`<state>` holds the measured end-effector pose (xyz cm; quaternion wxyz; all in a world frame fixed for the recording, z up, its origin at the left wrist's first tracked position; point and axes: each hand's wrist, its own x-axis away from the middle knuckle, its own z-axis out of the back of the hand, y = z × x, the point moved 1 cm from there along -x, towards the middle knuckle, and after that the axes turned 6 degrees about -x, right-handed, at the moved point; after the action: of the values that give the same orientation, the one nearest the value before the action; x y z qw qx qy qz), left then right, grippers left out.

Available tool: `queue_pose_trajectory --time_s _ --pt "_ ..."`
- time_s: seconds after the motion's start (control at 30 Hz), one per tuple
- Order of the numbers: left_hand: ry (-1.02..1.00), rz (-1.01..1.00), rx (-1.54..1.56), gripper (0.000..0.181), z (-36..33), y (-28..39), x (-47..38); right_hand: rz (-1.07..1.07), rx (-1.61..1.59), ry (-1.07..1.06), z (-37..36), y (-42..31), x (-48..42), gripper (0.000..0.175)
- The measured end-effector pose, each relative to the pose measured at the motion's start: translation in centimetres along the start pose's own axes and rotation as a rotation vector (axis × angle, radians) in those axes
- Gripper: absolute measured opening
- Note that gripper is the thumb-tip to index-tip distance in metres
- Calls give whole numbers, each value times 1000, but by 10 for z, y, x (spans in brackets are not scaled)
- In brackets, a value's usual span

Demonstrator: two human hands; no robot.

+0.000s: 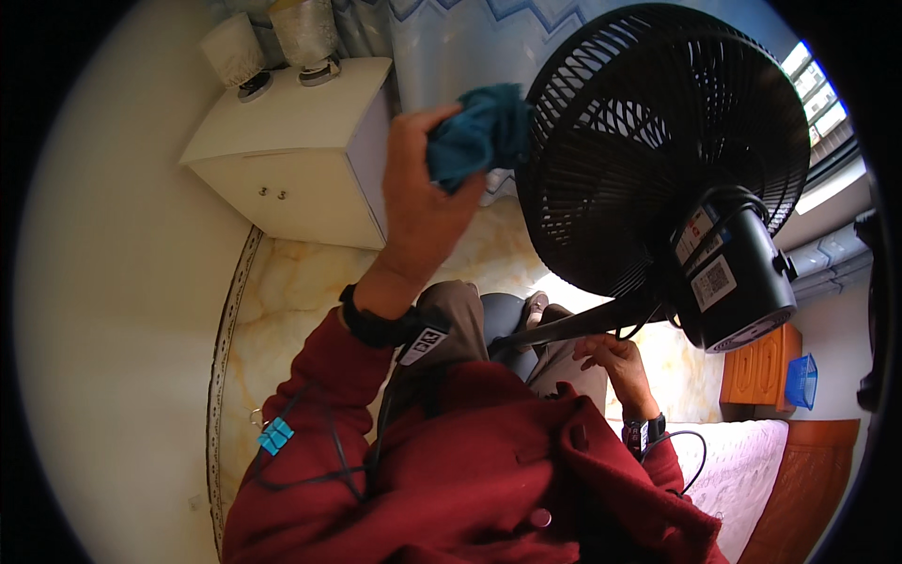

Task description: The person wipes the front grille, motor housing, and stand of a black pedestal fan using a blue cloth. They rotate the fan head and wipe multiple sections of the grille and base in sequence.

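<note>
Bunched in my left hand (430, 176) is a teal cloth (479, 134), its right side at the rim of the black fan's grille (599, 148); whether they touch I cannot tell. The fan's motor housing (740, 282) faces me and bears labels and a looped cord. A dark pole (578, 323) slopes from the fan down between my knees to a round dark base (502, 317). My right hand (613, 356) is just below the pole, fingers bent; whether it holds anything is not clear.
Two lamps (304, 35) stand on a white cabinet (296, 120) at the upper left, by a blue patterned curtain (451, 49). At the right are a bed (733, 451), a wooden cabinet (757, 366), a blue plastic basket (801, 381) and a window (817, 92). Cables hang at both my sleeves.
</note>
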<state>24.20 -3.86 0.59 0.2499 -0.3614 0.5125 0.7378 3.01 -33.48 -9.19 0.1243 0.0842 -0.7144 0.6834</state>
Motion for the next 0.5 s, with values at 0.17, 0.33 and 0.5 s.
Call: queue_pose_trajectory --time_s 0.17,0.33,0.5 --pt "-10 -195 -53 56 -36 3 20 -18 -4 165 7 6 -4 14" --pt "-582 160 132 49 -47 -21 84 188 -32 349 6 2 -8 49" --pt "-488 313 213 42 -57 -42 85 216 182 412 -13 -10 -23 49"
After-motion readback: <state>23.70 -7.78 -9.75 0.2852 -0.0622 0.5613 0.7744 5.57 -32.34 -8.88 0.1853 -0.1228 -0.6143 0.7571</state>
